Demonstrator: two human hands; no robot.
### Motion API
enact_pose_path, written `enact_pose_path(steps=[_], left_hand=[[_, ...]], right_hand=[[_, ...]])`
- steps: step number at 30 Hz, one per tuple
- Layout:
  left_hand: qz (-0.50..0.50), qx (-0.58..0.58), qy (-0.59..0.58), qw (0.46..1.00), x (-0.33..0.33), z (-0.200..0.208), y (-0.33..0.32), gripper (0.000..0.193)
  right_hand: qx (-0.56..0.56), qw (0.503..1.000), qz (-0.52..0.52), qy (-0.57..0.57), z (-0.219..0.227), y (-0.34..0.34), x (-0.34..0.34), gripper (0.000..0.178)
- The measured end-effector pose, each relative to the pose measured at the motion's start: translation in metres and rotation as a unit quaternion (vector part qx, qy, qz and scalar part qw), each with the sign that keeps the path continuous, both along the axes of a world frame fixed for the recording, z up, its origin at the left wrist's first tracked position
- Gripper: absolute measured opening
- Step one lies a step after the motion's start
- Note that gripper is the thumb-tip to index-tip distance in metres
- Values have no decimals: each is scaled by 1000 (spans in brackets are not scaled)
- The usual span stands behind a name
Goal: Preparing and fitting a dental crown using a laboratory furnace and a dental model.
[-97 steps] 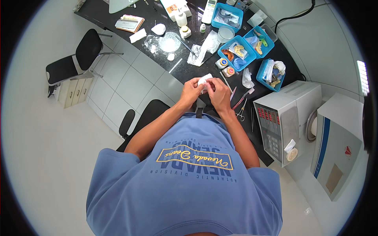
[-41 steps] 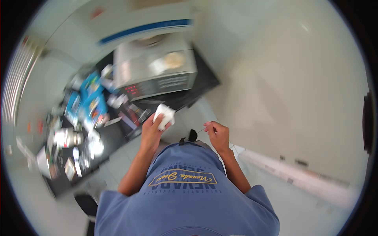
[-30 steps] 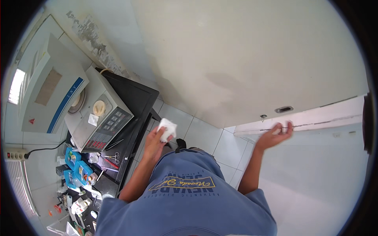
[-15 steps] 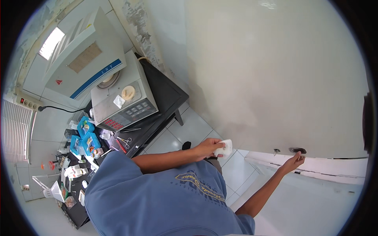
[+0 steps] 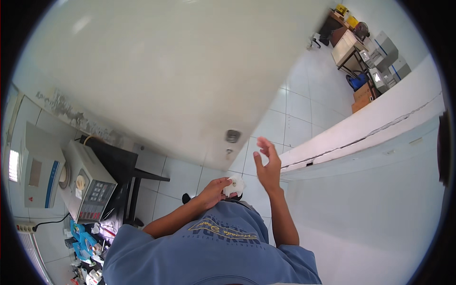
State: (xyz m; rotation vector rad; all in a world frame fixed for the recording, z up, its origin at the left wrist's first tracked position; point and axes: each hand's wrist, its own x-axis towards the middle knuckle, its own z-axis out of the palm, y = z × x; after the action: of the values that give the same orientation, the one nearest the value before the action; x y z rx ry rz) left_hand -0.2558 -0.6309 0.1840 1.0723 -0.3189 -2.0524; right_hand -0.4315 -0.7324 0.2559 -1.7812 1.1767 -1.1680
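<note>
My left hand (image 5: 216, 191) is closed on a small white rounded piece (image 5: 234, 186) in front of my shirt, with the thumb pressed on its top. What it is made of I cannot make out. My right hand (image 5: 269, 170) is raised with nothing in it, fingers apart and slightly blurred. It is apart from the door's free edge. The large pale door (image 5: 190, 95) stands ajar, and its dark handle (image 5: 232, 136) sits above a small keyhole fitting (image 5: 229, 151).
At left, a grey machine (image 5: 90, 180) stands on a black table (image 5: 111, 161); blue bins (image 5: 83, 242) lie beyond. Through the doorway are a tiled floor (image 5: 304, 104), more grey machines (image 5: 384, 52) and cardboard boxes (image 5: 363, 96). A white wall (image 5: 361, 213) runs along my right.
The door has swung open, showing the room beyond. My right hand has let go of the handle. My view has turned to the right; my left hand keeps the white piece.
</note>
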Motion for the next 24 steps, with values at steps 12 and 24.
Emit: enact_pose_path(steps=[12, 24], left_hand=[[66, -21, -1, 998, -80, 9, -92, 37], [177, -64, 17, 982, -71, -9, -189, 34]], right_hand=[[217, 971, -57, -82, -94, -26, -117, 23], [252, 956, 61, -136, -103, -211, -46, 27]])
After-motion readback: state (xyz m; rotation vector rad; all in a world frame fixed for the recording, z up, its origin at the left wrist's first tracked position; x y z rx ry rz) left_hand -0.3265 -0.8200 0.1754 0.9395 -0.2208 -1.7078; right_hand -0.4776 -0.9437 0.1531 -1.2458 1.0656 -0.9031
